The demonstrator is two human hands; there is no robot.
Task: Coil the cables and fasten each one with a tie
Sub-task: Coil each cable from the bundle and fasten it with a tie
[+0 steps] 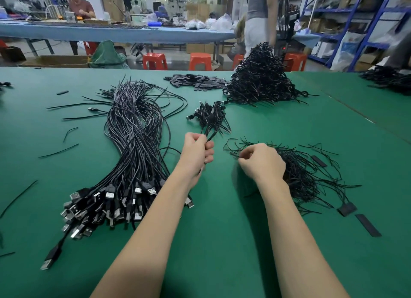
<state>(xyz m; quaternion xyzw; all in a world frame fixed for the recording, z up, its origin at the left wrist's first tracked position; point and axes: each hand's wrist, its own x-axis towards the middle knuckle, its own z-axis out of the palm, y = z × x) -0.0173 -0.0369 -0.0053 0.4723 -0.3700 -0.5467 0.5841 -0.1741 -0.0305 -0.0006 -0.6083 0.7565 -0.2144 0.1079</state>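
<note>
A thick bundle of loose black USB cables (135, 142) lies on the green table (222, 242), plugs toward me at the left. My left hand (196, 153) grips a black cable, curled in a fist just right of the bundle. My right hand (262, 162) hovers over a heap of thin black wire ties (307, 175), fingertips pinched at the heap's left edge; whether a tie is between them is hidden. A small cluster of coiled, tied cables (211, 117) lies just beyond my left hand. A tall pile of finished coils (260, 79) stands at the back.
Flat black strips (198, 82) lie in a heap at the back centre, with a few more (367, 225) at the right. Stray ties are scattered on the left of the table. Another cable heap (391, 79) sits far right. Red stools (200, 60) and people stand beyond the table.
</note>
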